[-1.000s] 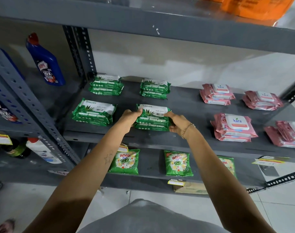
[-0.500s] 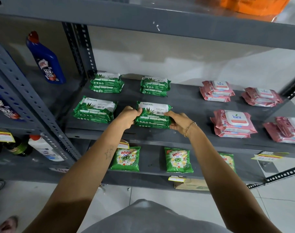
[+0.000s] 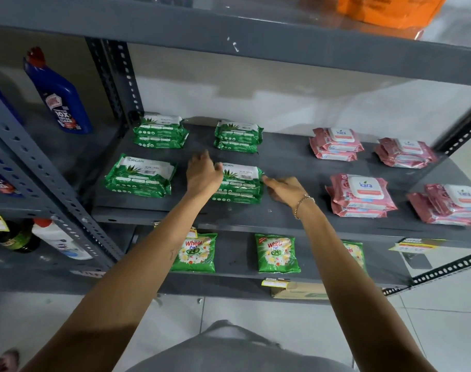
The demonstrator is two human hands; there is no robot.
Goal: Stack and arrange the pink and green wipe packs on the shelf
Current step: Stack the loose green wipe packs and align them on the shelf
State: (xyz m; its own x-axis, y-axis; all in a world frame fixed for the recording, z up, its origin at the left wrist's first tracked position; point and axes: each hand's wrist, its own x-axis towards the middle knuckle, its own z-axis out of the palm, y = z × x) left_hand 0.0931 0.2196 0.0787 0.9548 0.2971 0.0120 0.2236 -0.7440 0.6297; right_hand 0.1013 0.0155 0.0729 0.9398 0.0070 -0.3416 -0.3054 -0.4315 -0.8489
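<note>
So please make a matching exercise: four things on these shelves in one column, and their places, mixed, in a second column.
Things:
1. blue bottle
2. pink packs
3. Wheel pouches
4. orange bag

Places:
A. top shelf
B. lower shelf, below the wipes
C. right half of the wipe shelf
D. left rack, standing

Pairs: 1-D, 2-C, 3-B, 4-A

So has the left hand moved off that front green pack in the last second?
Yes. The left hand has opened and lifted from the front green stack, its fingers now reaching toward the back of the shelf, where the stack has stayed put.
</note>
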